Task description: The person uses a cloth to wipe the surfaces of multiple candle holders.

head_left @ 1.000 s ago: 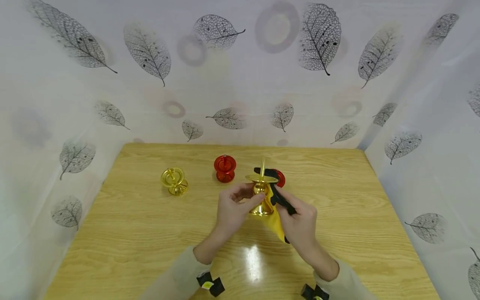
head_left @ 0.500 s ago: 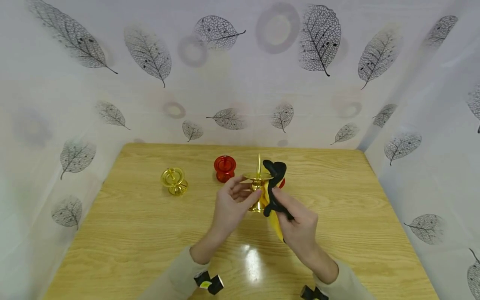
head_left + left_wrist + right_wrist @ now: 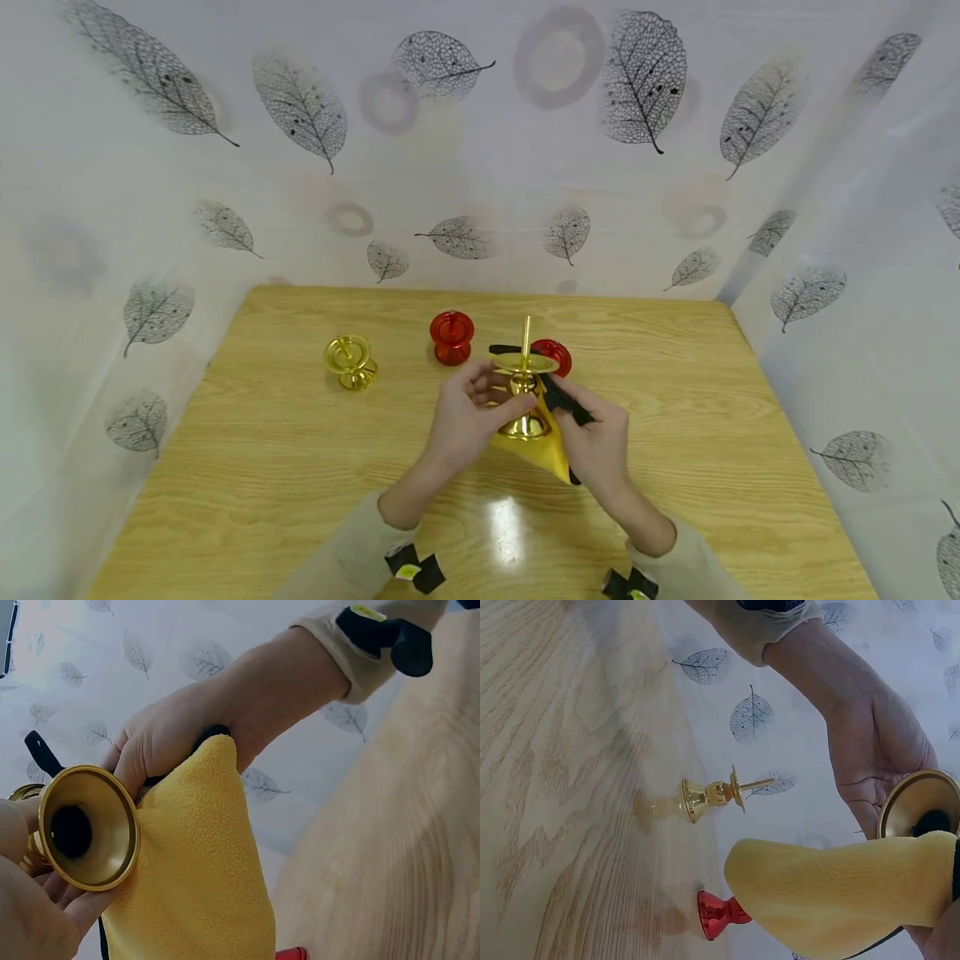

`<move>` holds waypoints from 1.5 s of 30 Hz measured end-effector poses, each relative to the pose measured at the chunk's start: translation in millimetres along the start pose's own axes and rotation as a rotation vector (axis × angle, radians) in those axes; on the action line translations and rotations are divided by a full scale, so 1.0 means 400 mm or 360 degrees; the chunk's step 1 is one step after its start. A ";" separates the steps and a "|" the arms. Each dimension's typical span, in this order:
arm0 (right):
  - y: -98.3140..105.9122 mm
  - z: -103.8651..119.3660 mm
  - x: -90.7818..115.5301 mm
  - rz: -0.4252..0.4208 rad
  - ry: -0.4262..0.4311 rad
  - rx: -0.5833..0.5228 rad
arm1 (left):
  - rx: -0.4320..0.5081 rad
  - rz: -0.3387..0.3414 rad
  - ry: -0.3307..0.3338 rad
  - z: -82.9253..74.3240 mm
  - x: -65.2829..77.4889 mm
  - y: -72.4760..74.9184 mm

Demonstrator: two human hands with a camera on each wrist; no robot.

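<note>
In the head view, a gold candle holder [image 3: 525, 423] with a round plate and an upright spike is held above the table. My left hand [image 3: 459, 417] grips its stem from the left, thumb in front. In the left wrist view the hollow underside of its base [image 3: 112, 825] faces the camera. My right hand [image 3: 602, 442] pinches a yellow cloth [image 3: 546, 457] with black trim. The cloth lies behind and to the right of the stem and hangs below the base. Most of the right fingers are hidden by the cloth.
A second gold candle holder [image 3: 348, 358] stands at the left of the wooden table [image 3: 262, 467]. One red candle holder [image 3: 452, 333] stands at the back middle. Another red candle holder [image 3: 555, 357] is partly hidden behind the held one. Leaf-patterned curtains [image 3: 480, 167] enclose the back and sides.
The cloth's black edge, bunched up right of the stem half a second ago, now stretches behind the candle holder. The candle holder has shifted slightly right and down.
</note>
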State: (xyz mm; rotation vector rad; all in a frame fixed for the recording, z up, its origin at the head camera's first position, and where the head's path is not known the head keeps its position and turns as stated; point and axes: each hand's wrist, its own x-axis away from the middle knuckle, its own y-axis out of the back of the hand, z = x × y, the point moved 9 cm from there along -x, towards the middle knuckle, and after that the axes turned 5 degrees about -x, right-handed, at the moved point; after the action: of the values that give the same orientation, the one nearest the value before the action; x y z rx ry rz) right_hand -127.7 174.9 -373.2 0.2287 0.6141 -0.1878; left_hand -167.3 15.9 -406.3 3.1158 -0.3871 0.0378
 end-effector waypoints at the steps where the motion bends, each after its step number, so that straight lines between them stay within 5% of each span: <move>1: 0.001 -0.003 0.001 -0.0002 -0.0018 -0.0018 | -0.0005 -0.0003 -0.0012 0.000 0.000 0.000; 15: 0.000 0.119 0.023 -0.0012 0.0551 -0.0031 | -0.0129 -0.0219 -0.0234 -0.006 -0.011 0.024; 21: 0.004 0.101 0.011 -0.0009 0.0432 0.0130 | -0.0096 -0.0146 -0.0270 -0.002 -0.008 0.021; 32: 0.049 0.056 -0.006 0.0056 0.0205 0.0168 | 0.0100 -0.0003 -0.0232 0.006 0.014 0.012; 45: 0.168 0.033 -0.051 0.0180 0.0058 0.0389 | 0.0033 -0.0037 -0.0194 0.063 0.030 0.098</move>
State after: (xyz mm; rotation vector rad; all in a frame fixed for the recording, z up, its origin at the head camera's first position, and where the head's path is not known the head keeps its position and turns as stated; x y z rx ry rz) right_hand -120.5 238.0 -340.3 0.5029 0.6122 -0.1494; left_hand -164.6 -25.4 -431.3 3.1518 -0.3541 -0.1496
